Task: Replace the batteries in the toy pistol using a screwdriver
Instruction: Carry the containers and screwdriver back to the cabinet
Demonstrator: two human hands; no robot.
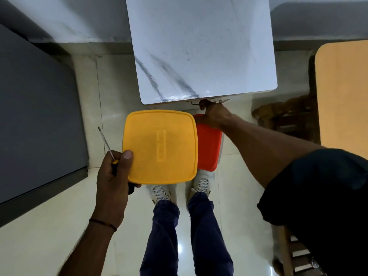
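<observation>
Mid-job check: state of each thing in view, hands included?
Steel-shafted screwdriver with yellow-and-black handle: gripped in left hand, tip pointing away.
Yellow square plastic lid: held level under the left thumb; box beneath not visible.
Red plastic lid: partly hidden by the yellow one.
Right hand: at near edge of white marbled tabletop; grip unclear.
Toy pistol: not in view.

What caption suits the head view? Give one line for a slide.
Left hand holds a screwdriver and a yellow lid; right hand reaches the near edge of the white table.
</observation>
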